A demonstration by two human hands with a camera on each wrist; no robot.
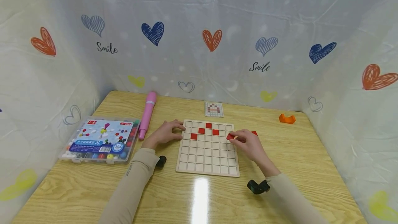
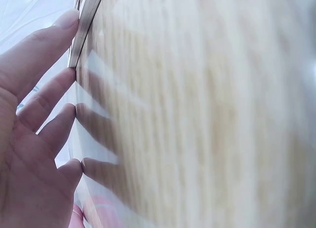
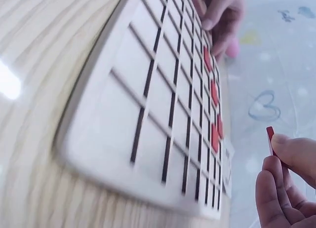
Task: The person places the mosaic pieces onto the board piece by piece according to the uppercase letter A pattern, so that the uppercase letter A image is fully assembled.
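Note:
A pale wooden grid board (image 1: 208, 160) lies flat on the table, and several red square tiles (image 1: 201, 130) sit in cells of its upper rows. My right hand (image 1: 250, 145) pinches another red tile (image 3: 270, 139) between thumb and fingers, over the board's right side. In the right wrist view that tile is edge-on and clear of the board. My left hand (image 1: 165, 133) rests at the board's upper left edge; its thumb touches the edge in the left wrist view, and the fingertips meet the tabletop. Partly hidden behind my right hand is more red (image 1: 254, 133).
A small card (image 1: 214, 109) with a printed grid pattern lies beyond the board. To the left are a pink marker-shaped tube (image 1: 147, 115) and a clear case (image 1: 101, 139) of molecule model parts. An orange curved piece (image 1: 287, 119) stands far right. Hanging cloth (image 1: 186, 61) encloses the table.

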